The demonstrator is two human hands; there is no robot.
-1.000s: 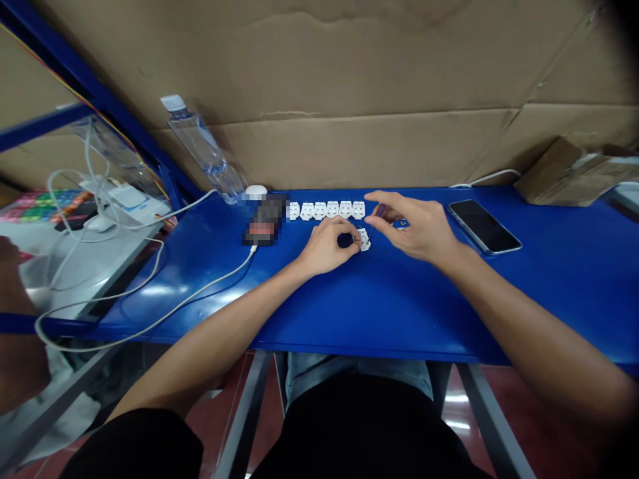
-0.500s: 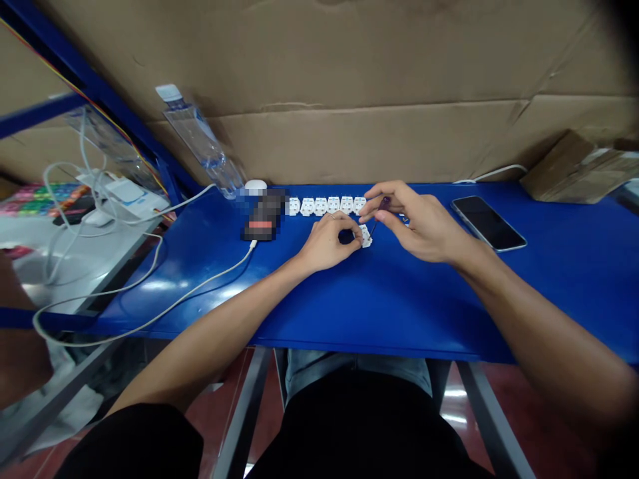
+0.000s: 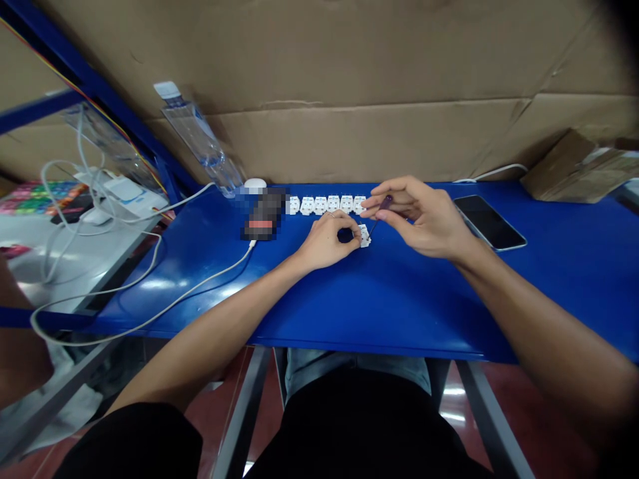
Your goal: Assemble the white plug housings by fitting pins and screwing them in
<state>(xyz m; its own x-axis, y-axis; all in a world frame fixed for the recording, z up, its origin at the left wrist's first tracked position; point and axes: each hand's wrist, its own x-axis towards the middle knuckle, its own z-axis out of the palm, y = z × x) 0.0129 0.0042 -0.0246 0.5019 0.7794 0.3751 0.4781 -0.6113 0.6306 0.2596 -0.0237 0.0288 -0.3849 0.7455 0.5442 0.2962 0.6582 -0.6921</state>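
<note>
My left hand [image 3: 332, 241] pinches a small white plastic part [image 3: 365, 236] against the blue tabletop, thumb and index finger curled to its left edge. A screwdriver with a dark purple handle [image 3: 387, 201] is gripped between the thumb and fingers of my right hand [image 3: 424, 219]. Its thin shaft slants down and left, and the tip meets the white part, though the exact contact point is too small to make out. Behind my hands, a row of several similar white plastic parts [image 3: 320, 205] lines the back of the table; its right end is partly covered by my right fingers.
A phone [image 3: 492, 221] lies right of my right hand, near a cardboard box [image 3: 579, 166]. To the left are a blurred-out dark device [image 3: 264, 214] with a white cable [image 3: 200, 286] and a leaning plastic bottle [image 3: 200, 140]. A cardboard wall [image 3: 349, 146] rises behind the table.
My right hand has shifted and turned slightly, with the screwdriver still in it. The white part stays at nearly the same spot under my left fingers.
</note>
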